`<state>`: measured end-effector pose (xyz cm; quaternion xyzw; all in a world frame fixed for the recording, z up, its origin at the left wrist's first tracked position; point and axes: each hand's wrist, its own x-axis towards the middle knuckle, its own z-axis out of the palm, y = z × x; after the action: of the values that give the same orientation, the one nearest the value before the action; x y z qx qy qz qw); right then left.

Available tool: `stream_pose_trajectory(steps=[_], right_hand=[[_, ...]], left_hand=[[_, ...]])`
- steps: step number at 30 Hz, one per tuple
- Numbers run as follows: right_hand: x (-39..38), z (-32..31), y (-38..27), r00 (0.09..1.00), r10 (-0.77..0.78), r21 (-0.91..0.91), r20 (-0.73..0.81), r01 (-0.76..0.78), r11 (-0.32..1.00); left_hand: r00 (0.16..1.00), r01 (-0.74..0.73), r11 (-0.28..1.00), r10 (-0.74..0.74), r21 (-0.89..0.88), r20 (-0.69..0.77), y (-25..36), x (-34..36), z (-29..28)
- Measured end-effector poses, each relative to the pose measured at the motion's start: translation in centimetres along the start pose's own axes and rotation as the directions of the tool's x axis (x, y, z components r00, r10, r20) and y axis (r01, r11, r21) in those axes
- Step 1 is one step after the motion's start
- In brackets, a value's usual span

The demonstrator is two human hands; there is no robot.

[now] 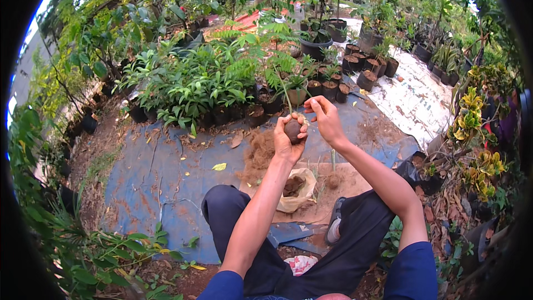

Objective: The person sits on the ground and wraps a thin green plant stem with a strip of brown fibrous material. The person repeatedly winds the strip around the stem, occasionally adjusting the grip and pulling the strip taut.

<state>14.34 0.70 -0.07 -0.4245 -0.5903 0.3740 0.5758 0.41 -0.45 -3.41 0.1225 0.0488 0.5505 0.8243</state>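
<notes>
- Gripping a round, brown soil ball [293, 130], the left hand [287, 138] is wrapped around it from below and behind, fingers clamped on it; a thin green shoot [285, 93] rises from the top of the ball.
- The right hand [325, 118] is just beside the ball, its thumb and fingertips pinched together at the ball's upper edge; what they pinch is too small to tell.
- The ball is held in the air, above and beyond the person's knees, over the blue tarp [161, 178].
- Below the ball lies an open tan sack [297, 189] with crumpled, papery walls; inside it sit dark, lumpy clods of soil.
- Left of the ball, on the tarp, is a loose heap of brown, stringy fibre [260, 153].
- Right of the sack is a spread of reddish loose earth [338, 180] with one thin green seedling standing in it.
- The tarp is flat, dusty and scattered with dry leaves.
- Beyond the ball stands a row of small black grow bags [327, 89], each filled with dark soil and a leafy plant.
- Further right of these a white woven sheet [413, 103] lies on the ground.
- Beside the sack, the person's grey shoe [335, 225] shows between dark trouser legs.
</notes>
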Motion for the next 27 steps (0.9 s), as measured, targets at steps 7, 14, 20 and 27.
stream_pose_trajectory(steps=[7, 14, 20, 27], right_hand=[[1.1, 0.1, -0.3, 1.000, -0.019, -0.009, 0.012, 0.019, 1.000], [1.0, 0.0, -0.2, 0.999, 0.006, 0.041, 0.040, -0.008, 0.999], [1.1, 0.0, 0.0, 1.000, -0.016, -0.010, 0.023, 0.016, 1.000], [1.1, 0.1, 0.0, 1.000, 0.012, -0.020, 0.013, -0.012, 1.000]], left_hand=[[0.996, -0.083, 0.974, 0.089, 0.209, -0.020, 0.2, 1.0, 0.9], [0.987, -0.109, 0.939, 0.140, 0.327, -0.073, -0.2, 0.5, 3.0], [0.988, -0.097, 0.952, 0.127, 0.292, -0.086, 0.2, 0.6, 2.7], [0.972, -0.112, 0.953, 0.164, 0.280, -0.168, 0.5, 1.3, 0.8]])
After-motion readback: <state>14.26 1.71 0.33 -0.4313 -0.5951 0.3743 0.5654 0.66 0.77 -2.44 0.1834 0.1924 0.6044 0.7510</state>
